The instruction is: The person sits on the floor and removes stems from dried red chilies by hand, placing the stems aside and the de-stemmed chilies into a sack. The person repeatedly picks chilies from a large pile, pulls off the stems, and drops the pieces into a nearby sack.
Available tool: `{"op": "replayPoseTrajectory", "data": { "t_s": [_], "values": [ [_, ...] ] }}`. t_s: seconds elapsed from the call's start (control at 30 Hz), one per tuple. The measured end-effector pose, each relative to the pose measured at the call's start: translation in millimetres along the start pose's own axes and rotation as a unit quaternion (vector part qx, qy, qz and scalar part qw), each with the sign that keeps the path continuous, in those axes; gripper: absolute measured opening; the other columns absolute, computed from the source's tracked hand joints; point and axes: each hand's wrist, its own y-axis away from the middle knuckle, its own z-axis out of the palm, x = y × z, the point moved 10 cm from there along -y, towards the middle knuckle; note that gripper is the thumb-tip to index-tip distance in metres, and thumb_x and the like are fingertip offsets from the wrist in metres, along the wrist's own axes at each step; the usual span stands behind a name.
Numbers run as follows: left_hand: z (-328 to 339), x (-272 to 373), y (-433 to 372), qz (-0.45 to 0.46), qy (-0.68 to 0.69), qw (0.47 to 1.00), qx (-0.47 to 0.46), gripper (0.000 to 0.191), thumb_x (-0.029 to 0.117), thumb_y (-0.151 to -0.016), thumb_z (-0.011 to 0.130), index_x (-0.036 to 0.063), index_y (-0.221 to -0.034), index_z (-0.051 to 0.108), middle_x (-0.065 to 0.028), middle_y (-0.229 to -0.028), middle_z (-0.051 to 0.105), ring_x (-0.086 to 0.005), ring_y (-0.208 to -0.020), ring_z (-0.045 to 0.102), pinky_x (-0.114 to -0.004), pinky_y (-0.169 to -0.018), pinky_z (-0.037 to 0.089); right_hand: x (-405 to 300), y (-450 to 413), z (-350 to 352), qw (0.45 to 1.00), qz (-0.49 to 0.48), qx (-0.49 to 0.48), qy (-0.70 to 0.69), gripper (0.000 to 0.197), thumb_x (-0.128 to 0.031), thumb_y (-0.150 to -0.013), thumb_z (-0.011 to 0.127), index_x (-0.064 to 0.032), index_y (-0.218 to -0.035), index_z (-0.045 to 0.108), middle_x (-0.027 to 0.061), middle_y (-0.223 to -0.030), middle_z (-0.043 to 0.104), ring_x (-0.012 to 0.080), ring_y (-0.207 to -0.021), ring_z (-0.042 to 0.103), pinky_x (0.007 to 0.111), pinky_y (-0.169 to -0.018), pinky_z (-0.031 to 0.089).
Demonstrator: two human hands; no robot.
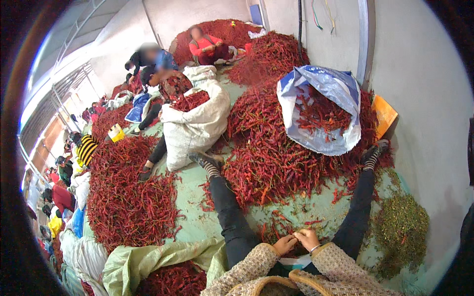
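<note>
My left hand (285, 244) and my right hand (307, 239) meet at their fingertips between my outstretched legs. The fingers of both are bent together; anything small pinched between them is too small to tell. Loose red dried chili peppers (276, 226) lie just beyond and under my hands. A large heap of red chilies with green stems (266, 162) rises between my feet. On that heap rests an open blue and white woven sack (318, 146), its mouth towards me, with chilies inside.
A heap of green stems (401, 229) lies right of my leg, near the wall (426, 92). A green sack (122, 266) of chilies stands at lower left, a full white sack (192, 137) ahead. Several people sit among more heaps, one in red (203, 45) at the back.
</note>
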Motion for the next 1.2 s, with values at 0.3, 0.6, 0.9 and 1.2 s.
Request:
{"op": "replayPoseTrajectory", "data": {
  "t_s": [0.3,0.6,0.9,1.2],
  "values": [
    [-19.1,4.8,7.9,-0.066,0.060,0.995,0.050,0.033,0.034,-0.085,0.054,0.0038,-0.097,0.058,0.0025,-0.060,0.046,-0.0076,-0.052,0.040,-0.024,-0.047,0.031,-6.3,5.0,-5.1,0.996,0.037,0.036,-0.070,0.030,-0.029,-0.081,0.059,-0.0065,-0.062,0.055,-0.0025,-0.050,0.044,0.0053,-0.040,0.036,0.024,-0.036,0.027],
    [-39.3,-23.9,-9.8,0.035,-0.086,0.990,0.104,0.026,0.029,-0.085,0.053,0.0038,-0.090,0.060,0.0018,-0.062,0.051,-0.0078,-0.055,0.043,-0.026,-0.048,0.033,-110.8,39.4,-3.9,0.932,-0.271,0.108,0.216,0.025,-0.024,-0.083,0.054,-0.0048,-0.068,0.056,0.0091,-0.056,0.046,0.0241,-0.050,0.046,0.036,-0.045,0.037],
    [-59.2,17.2,7.4,-0.053,0.480,0.868,0.111,0.028,0.028,-0.090,0.045,0.0147,-0.066,0.044,0.0050,-0.045,0.025,-0.0089,-0.036,0.022,-0.025,-0.035,0.017,-26.5,6.7,56.2,0.987,-0.005,-0.152,0.047,0.033,-0.031,-0.081,0.056,-0.0012,-0.094,0.054,0.0134,-0.075,0.062,0.0234,-0.065,0.061,0.036,-0.060,0.047],
    [-46.9,24.7,1.8,0.033,0.482,0.874,0.057,0.016,0.029,-0.083,0.054,0.0151,-0.078,0.048,0.0051,-0.048,0.034,-0.0095,-0.039,0.030,-0.025,-0.036,0.021,-14.8,22.0,70.6,0.978,-0.133,-0.102,0.122,0.033,-0.031,-0.084,0.053,-0.0008,-0.072,0.057,0.0140,-0.060,0.058,0.0205,-0.054,0.058,0.033,-0.053,0.044]
  ]
}}
